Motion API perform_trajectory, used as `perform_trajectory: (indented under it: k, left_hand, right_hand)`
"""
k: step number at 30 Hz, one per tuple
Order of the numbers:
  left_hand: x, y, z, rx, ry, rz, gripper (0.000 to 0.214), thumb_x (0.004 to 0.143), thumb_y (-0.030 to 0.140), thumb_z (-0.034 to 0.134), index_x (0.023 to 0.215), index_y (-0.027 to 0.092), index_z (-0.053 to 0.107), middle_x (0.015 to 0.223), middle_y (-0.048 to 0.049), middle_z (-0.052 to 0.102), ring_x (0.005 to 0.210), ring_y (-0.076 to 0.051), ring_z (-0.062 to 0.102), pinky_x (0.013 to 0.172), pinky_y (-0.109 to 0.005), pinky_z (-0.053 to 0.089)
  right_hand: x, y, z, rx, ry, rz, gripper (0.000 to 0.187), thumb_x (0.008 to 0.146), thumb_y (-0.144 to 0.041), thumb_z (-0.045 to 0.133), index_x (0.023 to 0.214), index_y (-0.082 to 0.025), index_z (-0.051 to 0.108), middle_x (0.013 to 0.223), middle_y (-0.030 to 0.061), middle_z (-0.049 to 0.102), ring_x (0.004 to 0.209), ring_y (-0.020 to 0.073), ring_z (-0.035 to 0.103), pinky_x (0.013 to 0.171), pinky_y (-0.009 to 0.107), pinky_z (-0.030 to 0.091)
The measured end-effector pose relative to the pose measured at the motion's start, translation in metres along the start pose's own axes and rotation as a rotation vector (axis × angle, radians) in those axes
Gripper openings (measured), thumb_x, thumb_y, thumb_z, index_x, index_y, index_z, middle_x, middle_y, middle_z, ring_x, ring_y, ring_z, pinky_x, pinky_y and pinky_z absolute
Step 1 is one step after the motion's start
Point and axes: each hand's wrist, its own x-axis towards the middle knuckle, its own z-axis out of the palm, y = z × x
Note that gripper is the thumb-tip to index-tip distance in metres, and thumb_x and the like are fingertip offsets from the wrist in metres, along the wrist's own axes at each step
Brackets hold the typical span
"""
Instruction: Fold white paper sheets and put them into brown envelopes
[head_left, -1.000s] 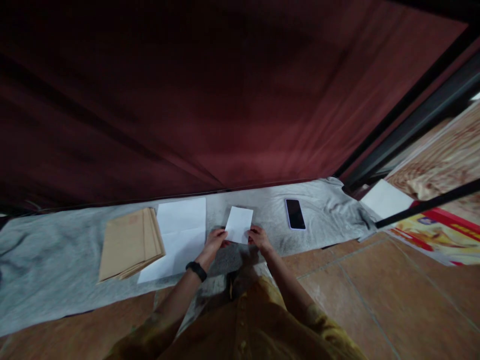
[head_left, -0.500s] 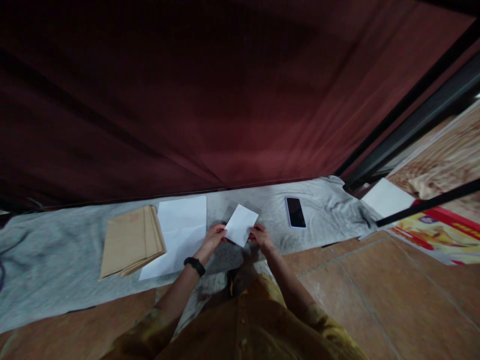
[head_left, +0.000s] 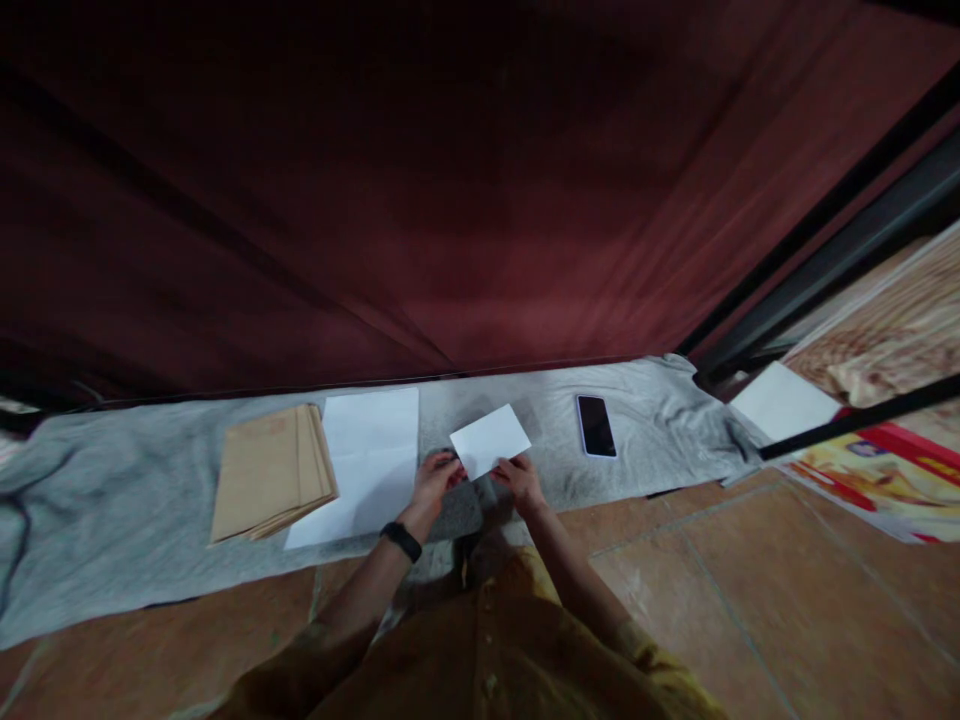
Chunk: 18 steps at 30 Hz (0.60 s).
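A small folded sheet of white paper (head_left: 491, 441) is held up before me, over the grey cloth (head_left: 540, 400). My right hand (head_left: 520, 480) pinches its lower right edge between thumb and fingers. With fingers curled, my left hand (head_left: 435, 482) is at the lower left edge of the same paper; its fingertips are partly hidden. A black band (head_left: 402, 541) circles my left wrist. Left of my hands, large white sheets (head_left: 367, 450) lie flat on the cloth, and a stack of brown paper envelopes (head_left: 270, 465) overlaps their left side.
A phone (head_left: 597, 426) with a dark screen lies on the cloth to the right. Behind the cloth hangs a dark red curtain (head_left: 465, 250). Black metal bars (head_left: 832, 255), a white sheet (head_left: 784, 400) and a colourful printed box (head_left: 885, 465) stand at the right, above the tiled floor (head_left: 690, 590).
The folded paper has been turned clockwise, from a steep slant to a nearly sideways position. My left hand has shifted down along its edge; my right hand keeps its grip.
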Motion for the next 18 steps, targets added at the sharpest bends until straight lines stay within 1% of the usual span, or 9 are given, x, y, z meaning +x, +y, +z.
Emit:
perform_trajectory:
  k: [2, 4, 8, 12, 14, 18]
  left_hand:
    - [0.0, 0.0, 0.001, 0.017, 0.015, 0.026, 0.038, 0.061, 0.036, 0.083, 0.088, 0.017, 0.063, 0.067, -0.0017, 0.07, 0.06, -0.016, 0.067, 0.058, -0.026, 0.049]
    - [-0.001, 0.001, 0.003, 0.045, 0.017, 0.061, 0.035, 0.062, 0.035, 0.081, 0.088, 0.016, 0.066, 0.067, -0.0019, 0.07, 0.059, -0.015, 0.065, 0.057, -0.025, 0.047]
    - [-0.004, 0.004, 0.006, 0.119, 0.015, 0.147, 0.027, 0.065, 0.032, 0.078, 0.085, 0.017, 0.07, 0.073, -0.0025, 0.07, 0.064, -0.014, 0.064, 0.059, -0.025, 0.047]
    - [-0.003, 0.005, 0.008, 0.205, 0.032, 0.231, 0.019, 0.07, 0.03, 0.075, 0.084, 0.018, 0.07, 0.081, -0.0029, 0.071, 0.072, -0.015, 0.064, 0.066, -0.026, 0.048]
    - [-0.002, 0.004, 0.008, 0.253, 0.044, 0.263, 0.016, 0.073, 0.029, 0.073, 0.083, 0.018, 0.069, 0.08, -0.0026, 0.07, 0.075, -0.016, 0.064, 0.068, -0.026, 0.049]
    - [-0.001, 0.005, 0.007, 0.351, 0.061, 0.302, 0.011, 0.08, 0.03, 0.068, 0.083, 0.02, 0.067, 0.076, -0.0021, 0.067, 0.075, -0.018, 0.064, 0.069, -0.029, 0.051]
  right_hand:
    - [-0.004, 0.002, 0.002, 0.032, 0.022, 0.031, 0.041, 0.056, -0.05, 0.083, 0.073, -0.021, 0.06, 0.066, -0.0014, 0.065, 0.068, 0.0185, 0.066, 0.068, 0.035, 0.059]
    - [-0.009, 0.003, 0.004, 0.063, 0.038, 0.051, 0.041, 0.055, -0.05, 0.084, 0.073, -0.021, 0.06, 0.068, -0.0013, 0.066, 0.069, 0.0184, 0.066, 0.071, 0.035, 0.059]
    - [-0.016, 0.006, 0.008, 0.114, 0.06, 0.078, 0.042, 0.055, -0.049, 0.084, 0.075, -0.022, 0.06, 0.072, -0.001, 0.068, 0.071, 0.0178, 0.066, 0.076, 0.036, 0.059]
    - [-0.02, 0.008, 0.013, 0.131, 0.073, 0.096, 0.04, 0.056, -0.049, 0.083, 0.077, -0.023, 0.061, 0.074, -0.0006, 0.069, 0.073, 0.0182, 0.067, 0.079, 0.036, 0.059]
    - [-0.021, 0.009, 0.015, 0.122, 0.076, 0.103, 0.039, 0.056, -0.049, 0.083, 0.076, -0.023, 0.061, 0.074, -0.0008, 0.069, 0.074, 0.0182, 0.067, 0.08, 0.036, 0.059]
    - [-0.021, 0.01, 0.017, 0.076, 0.065, 0.104, 0.039, 0.058, -0.051, 0.081, 0.075, -0.024, 0.059, 0.071, -0.0004, 0.066, 0.074, 0.0193, 0.067, 0.078, 0.035, 0.059]
